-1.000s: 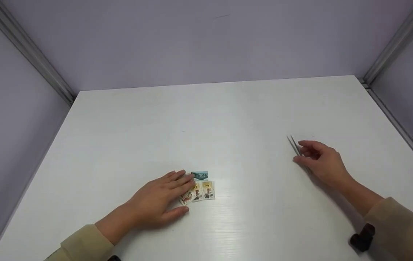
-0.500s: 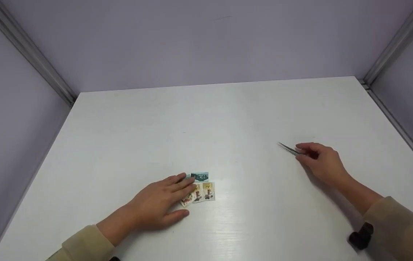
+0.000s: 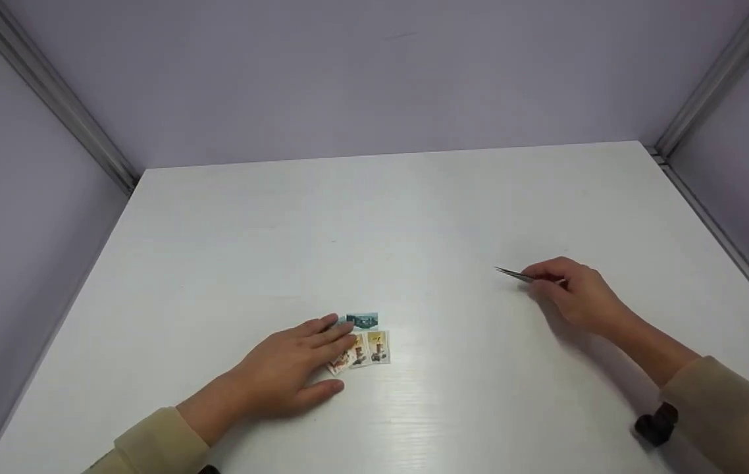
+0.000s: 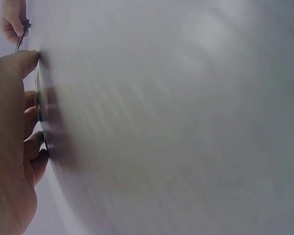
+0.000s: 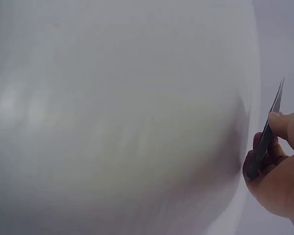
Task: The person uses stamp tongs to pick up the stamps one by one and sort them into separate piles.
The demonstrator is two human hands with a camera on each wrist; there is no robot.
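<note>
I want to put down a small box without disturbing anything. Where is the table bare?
The table is bare across its far half, up to the back wall, and in the middle between the stamps and the right hand with its tweezers. It is crowded only near the front, where the left hand rests on the stamps.

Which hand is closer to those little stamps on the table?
The left hand: its fingers rest on the stamps. The right hand is well off to their right, pinching tweezers.
</note>
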